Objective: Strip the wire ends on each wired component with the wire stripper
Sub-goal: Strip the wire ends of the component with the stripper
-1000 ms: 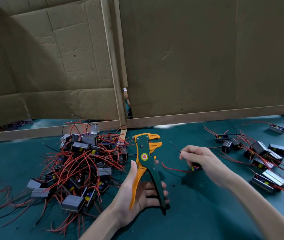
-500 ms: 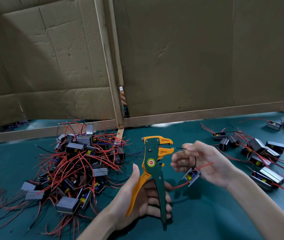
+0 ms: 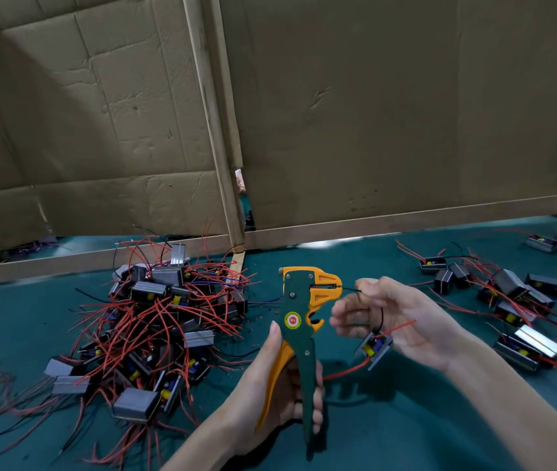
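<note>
My left hand (image 3: pixel 280 392) grips the handles of a green and orange wire stripper (image 3: pixel 299 321), held upright over the green table. My right hand (image 3: pixel 396 317) pinches a thin black wire (image 3: pixel 350 289) whose end sits in the stripper's orange jaws. The small wired component (image 3: pixel 374 346) with its yellow part hangs below my right palm, and its red wires trail down and to the right.
A tangled pile of wired components (image 3: pixel 155 321) with red wires lies left of the stripper. More components (image 3: pixel 508 294) are scattered at the right. Cardboard walls (image 3: pixel 372 113) on wooden strips close off the back of the green table (image 3: pixel 406 419).
My right hand lifted the component from the table and brought its black wire leftward into the stripper's jaws. My left hand raised the stripper slightly.
</note>
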### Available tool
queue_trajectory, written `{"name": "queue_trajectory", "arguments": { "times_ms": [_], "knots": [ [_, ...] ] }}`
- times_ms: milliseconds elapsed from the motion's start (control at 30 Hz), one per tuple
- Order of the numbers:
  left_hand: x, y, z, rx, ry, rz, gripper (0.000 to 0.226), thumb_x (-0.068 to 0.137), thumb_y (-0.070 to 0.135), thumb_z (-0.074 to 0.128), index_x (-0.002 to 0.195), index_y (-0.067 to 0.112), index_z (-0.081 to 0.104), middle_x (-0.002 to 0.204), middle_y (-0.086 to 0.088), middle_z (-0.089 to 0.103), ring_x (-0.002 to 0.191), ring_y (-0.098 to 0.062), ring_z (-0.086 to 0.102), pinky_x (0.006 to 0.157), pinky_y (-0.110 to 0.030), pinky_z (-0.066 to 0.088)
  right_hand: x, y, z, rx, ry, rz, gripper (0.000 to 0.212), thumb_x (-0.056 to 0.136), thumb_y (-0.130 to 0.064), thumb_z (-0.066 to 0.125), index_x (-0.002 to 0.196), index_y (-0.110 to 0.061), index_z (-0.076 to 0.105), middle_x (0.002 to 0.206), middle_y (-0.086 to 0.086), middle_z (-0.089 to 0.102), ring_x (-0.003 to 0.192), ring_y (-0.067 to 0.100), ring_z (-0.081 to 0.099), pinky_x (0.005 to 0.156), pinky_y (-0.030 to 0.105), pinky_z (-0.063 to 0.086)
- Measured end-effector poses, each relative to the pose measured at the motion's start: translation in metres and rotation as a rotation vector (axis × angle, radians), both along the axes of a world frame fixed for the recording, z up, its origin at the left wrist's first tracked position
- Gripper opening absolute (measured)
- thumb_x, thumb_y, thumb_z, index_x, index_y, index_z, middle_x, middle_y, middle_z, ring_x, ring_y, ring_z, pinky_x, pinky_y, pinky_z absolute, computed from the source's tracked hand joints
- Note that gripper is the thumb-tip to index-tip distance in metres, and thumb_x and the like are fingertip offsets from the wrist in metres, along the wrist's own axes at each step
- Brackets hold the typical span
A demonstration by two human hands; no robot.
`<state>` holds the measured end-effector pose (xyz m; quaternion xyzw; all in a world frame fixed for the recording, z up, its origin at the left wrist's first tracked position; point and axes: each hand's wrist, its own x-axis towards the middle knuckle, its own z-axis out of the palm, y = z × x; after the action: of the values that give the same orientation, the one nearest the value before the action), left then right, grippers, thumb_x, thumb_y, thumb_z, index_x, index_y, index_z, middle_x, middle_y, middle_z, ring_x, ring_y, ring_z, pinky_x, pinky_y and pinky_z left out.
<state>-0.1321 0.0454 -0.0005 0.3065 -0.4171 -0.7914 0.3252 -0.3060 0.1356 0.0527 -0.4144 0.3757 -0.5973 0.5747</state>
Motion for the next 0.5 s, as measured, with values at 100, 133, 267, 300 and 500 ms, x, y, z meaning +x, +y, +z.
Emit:
{"name": "queue_trajectory", "arguments": {
  "times_ms": [100, 133, 267, 300, 500],
  "knots": [
    [0.013, 0.024, -0.003, -0.115, -0.066, -0.161, 0.079, 0.085, 0.076, 0.019, 0.059, 0.007, 0.048, 0.045, -0.006, 0.043, 0.035, -0.021, 0.040, 0.041, -0.023, 0.036, 0.001, -0.002, -0.002, 0.010, 0.057, 0.022, 0.028, 0.092, -0.017, 0.041, 0.064, -0.015, 0.037, 0.061, 0.013, 0.057, 0.061, 0.027, 0.062, 0.074, 0.039, 0.057],
    [0.019, 0.031, -0.005, -0.134, -0.067, -0.155, 0.080, 0.075, 0.083, 0.021, 0.055, 0.010, 0.047, 0.046, -0.006, 0.037, 0.035, -0.018, 0.033, 0.040, -0.020, 0.030, 0.002, -0.003, -0.004, 0.008, 0.107, 0.033, 0.027, 0.092, -0.019, 0.041, 0.066, -0.014, 0.037, 0.054, 0.010, 0.049, 0.055, 0.023, 0.056, 0.074, 0.037, 0.056],
    [0.021, 0.034, -0.001, -0.127, -0.001, -0.176, 0.082, 0.070, 0.079, 0.029, 0.069, 0.005, 0.063, 0.060, -0.015, 0.051, 0.050, -0.025, 0.051, 0.050, -0.030, 0.046, 0.003, -0.006, -0.008, 0.011, 0.074, 0.125, 0.023, 0.097, -0.022, 0.043, 0.076, -0.013, 0.043, 0.057, 0.001, 0.032, 0.053, 0.016, 0.040, 0.079, 0.038, 0.053],
    [0.020, 0.034, 0.001, -0.097, 0.032, -0.189, 0.084, 0.071, 0.077, 0.032, 0.078, 0.001, 0.066, 0.068, -0.019, 0.056, 0.058, -0.029, 0.057, 0.057, -0.036, 0.051, 0.001, -0.006, -0.008, 0.015, 0.018, 0.134, 0.022, 0.098, -0.023, 0.041, 0.080, -0.011, 0.046, 0.061, 0.001, 0.033, 0.055, 0.016, 0.040, 0.082, 0.040, 0.054],
    [0.021, 0.032, -0.001, -0.060, 0.048, -0.212, 0.089, 0.073, 0.074, 0.035, 0.099, -0.007, 0.061, 0.081, -0.024, 0.060, 0.074, -0.036, 0.063, 0.073, -0.045, 0.054, -0.011, -0.006, -0.004, -0.005, -0.084, -0.057, 0.023, 0.090, -0.019, 0.047, 0.076, -0.005, 0.059, 0.070, 0.004, 0.043, 0.062, 0.015, 0.045, 0.084, 0.041, 0.057]
  ]
}}
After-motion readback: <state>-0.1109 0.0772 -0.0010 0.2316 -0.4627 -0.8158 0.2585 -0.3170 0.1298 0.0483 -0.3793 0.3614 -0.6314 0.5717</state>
